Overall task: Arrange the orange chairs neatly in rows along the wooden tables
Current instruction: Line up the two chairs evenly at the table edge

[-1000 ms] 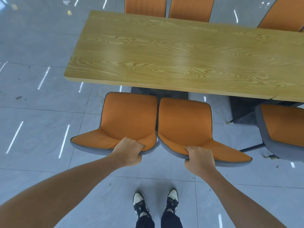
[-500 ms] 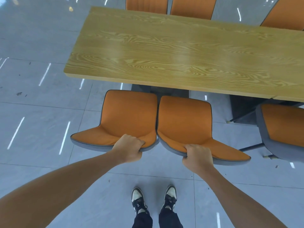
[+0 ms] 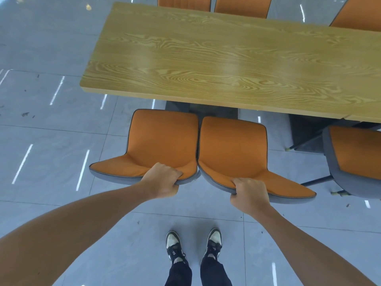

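Note:
Two orange chairs with grey shells stand side by side, touching, at the near edge of the wooden table (image 3: 237,58). My left hand (image 3: 162,180) grips the top of the backrest of the left chair (image 3: 162,139). My right hand (image 3: 249,195) grips the top of the backrest of the right chair (image 3: 233,147). Both seats face the table, their front edges just short of the table edge.
A third orange chair (image 3: 356,159) stands to the right, partly under the table. Tops of more orange chairs (image 3: 243,6) show along the table's far side. My two shoes (image 3: 193,246) stand on grey floor tiles behind the chairs.
Both chairs have slid a little toward the table with my hands still gripping their backrests. The view has shifted slightly forward.

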A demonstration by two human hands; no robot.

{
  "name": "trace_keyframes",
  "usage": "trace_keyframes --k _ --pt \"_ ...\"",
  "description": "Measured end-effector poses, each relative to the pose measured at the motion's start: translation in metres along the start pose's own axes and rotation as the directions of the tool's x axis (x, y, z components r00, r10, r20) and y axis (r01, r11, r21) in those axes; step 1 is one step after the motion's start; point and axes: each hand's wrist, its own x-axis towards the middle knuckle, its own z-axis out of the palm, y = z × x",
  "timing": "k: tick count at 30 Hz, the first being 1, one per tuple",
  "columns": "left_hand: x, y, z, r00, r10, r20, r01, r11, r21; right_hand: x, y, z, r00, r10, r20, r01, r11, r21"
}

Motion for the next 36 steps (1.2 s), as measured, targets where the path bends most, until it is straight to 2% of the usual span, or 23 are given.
trace_keyframes --k 19,36 --pt "-0.008 -0.015 0.000 0.999 -0.011 -0.048 0.015 0.997 0.072 0.000 -0.004 -0.001 0.997 -0.025 -0.071 0.030 0.998 0.062" --pt "-0.007 -0.013 0.003 0.996 -0.032 -0.087 0.035 0.999 0.039 0.018 -0.003 -0.003 0.998 -0.017 -0.066 0.019 0.999 0.030"
